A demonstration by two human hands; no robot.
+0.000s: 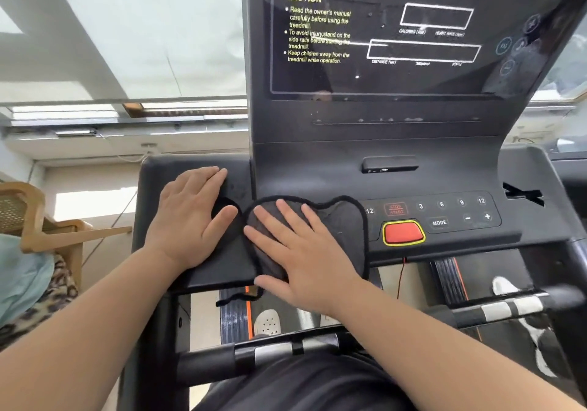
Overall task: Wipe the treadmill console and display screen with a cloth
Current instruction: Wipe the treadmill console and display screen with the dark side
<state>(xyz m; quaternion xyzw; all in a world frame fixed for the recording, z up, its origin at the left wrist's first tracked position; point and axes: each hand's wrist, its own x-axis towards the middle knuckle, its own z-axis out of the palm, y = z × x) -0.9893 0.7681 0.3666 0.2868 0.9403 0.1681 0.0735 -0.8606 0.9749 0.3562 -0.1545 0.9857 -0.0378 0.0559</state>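
A dark grey cloth [341,229] with black stitched edging lies flat on the black treadmill console [444,182], left of the button panel. My right hand [295,248] presses flat on the cloth with fingers spread. My left hand [193,217] rests palm down on the console's left wing, beside a round cup recess, touching no cloth. The glossy black display screen [397,74] rises above, with a CAUTION text block and white outlined readout boxes; dust specks and smears show on it.
A red safety key [403,232] in a yellow ring sits right of the cloth, with the MODE and number buttons [451,212] beyond. Handlebars [263,352] with silver sensors cross below. A wooden chair [38,220] stands left. The window ledge [127,118] lies behind.
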